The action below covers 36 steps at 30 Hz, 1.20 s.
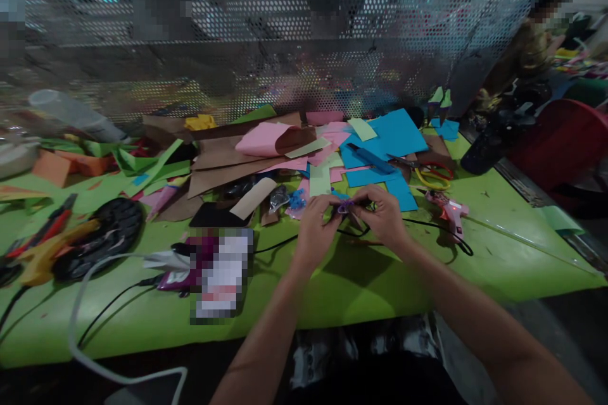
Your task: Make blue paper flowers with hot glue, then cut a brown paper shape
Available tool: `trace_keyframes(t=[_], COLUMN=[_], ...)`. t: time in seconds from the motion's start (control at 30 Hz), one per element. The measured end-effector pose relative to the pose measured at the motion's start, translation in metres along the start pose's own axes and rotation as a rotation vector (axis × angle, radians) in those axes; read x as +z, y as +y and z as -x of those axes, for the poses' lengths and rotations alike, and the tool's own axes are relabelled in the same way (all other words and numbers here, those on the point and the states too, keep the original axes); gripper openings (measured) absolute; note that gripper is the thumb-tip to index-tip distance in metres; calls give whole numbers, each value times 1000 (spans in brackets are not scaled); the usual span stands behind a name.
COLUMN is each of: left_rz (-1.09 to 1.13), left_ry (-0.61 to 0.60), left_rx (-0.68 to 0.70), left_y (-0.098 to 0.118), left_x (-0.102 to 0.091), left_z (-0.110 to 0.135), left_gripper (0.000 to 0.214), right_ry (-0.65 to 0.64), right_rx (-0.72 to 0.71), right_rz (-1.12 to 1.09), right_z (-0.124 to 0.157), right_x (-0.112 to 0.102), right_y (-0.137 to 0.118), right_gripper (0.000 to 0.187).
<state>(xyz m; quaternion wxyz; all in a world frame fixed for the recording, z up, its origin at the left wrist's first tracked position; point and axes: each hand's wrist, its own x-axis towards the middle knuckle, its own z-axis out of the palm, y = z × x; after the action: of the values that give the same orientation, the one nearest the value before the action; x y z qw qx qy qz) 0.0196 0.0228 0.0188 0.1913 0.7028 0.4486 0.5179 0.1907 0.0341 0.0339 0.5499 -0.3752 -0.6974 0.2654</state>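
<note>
Both hands are up over the middle of the green table (332,291), a bit toward the near edge. The left hand (317,223) and right hand (386,215) are pinched together on a small purple piece (346,206), fingertips closed on it from either side. It's too small and blurry to say what it actually is.

The table is a proper mess. Just beyond the hands there's a heap of blue paper sheets (396,133), with pink paper (266,138) and brown card (223,161) spreading off to the left. Scissors (434,174) with red and yellow handles lie on the right of the pile, and a pink glue gun (449,210) sits just right of the right hand with a black cord (427,224) running past it. Over on the left is a black round thing (111,228), a white cable (80,304) looping off the near edge, and a plastic bottle (71,114) lying on its side at the far left.

A perforated metal screen (285,12) runs along the whole far side of the table. Off to the right there's a red chair (560,139), and another person (536,44) at the far right end.
</note>
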Motion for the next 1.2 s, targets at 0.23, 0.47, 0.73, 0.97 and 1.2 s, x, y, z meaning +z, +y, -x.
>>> trace_keyframes(t=[0.23,0.47,0.73,0.97,1.2], left_rz=[-69,-209,-285,-283,-279], left_ry=[11,-35,-72,-103,-110], left_rx=[1,32,29,9,-12], left_y=[-4,2,3,6,10], left_x=[-4,-7,-8,-8,-8], left_z=[-1,-2,-3,-2,-3], left_gripper=[22,18,21,15,16], right_ry=[-72,-83,-119,-122,-126], right_rx=[0,-33,-64,-75,-25], right_rz=[-10,47,98,138,176], right_z=[-2,-2,-2,-3,-4], right_x=[-3,-3,-4,-6,-6], right_y=[1,4,5,5,6], right_gripper=[13,12,11,9,7])
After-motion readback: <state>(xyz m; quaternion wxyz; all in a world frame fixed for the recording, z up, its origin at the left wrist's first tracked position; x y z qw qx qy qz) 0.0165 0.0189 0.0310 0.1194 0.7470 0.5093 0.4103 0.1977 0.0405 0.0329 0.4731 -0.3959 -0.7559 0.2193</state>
